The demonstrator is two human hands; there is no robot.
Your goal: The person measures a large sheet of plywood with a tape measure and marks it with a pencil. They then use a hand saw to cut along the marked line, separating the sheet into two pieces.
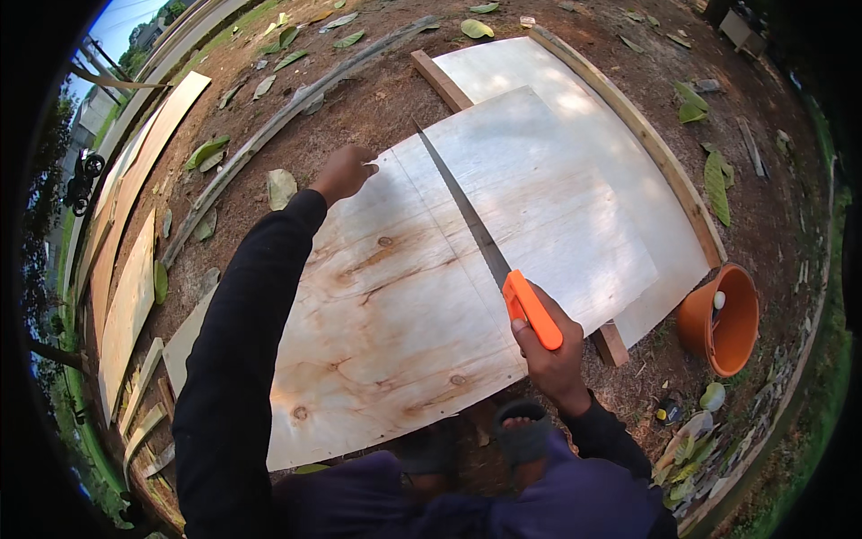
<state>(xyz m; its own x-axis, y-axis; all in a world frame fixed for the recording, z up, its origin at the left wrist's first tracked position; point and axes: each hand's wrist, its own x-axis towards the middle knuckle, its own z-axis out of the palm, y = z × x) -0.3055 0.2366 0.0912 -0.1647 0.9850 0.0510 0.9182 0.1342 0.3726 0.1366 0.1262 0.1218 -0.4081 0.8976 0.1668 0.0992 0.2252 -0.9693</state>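
Observation:
A pale plywood sheet (386,323) with brown knots and stains lies in front of me, a thin dark line (440,226) running across it. My right hand (555,359), at the near edge, is wrapped round the orange handle of a handsaw (467,214). Its blade points away over the sheet, right of the line, and the tip reaches the far edge. Whether the teeth touch the wood, I cannot tell. My left hand (346,174) is closed at the sheet's far left edge, fingers curled over it. Under the right part lies another pale sheet (669,242).
Timber beams (628,126) border the second sheet. An orange bucket (741,319) stands at right, near a tape measure (668,411). More boards (130,305) lie at left beside a long grey pole (269,130). Large leaves (716,187) litter the dirt. My sandalled feet (521,436) are below the near edge.

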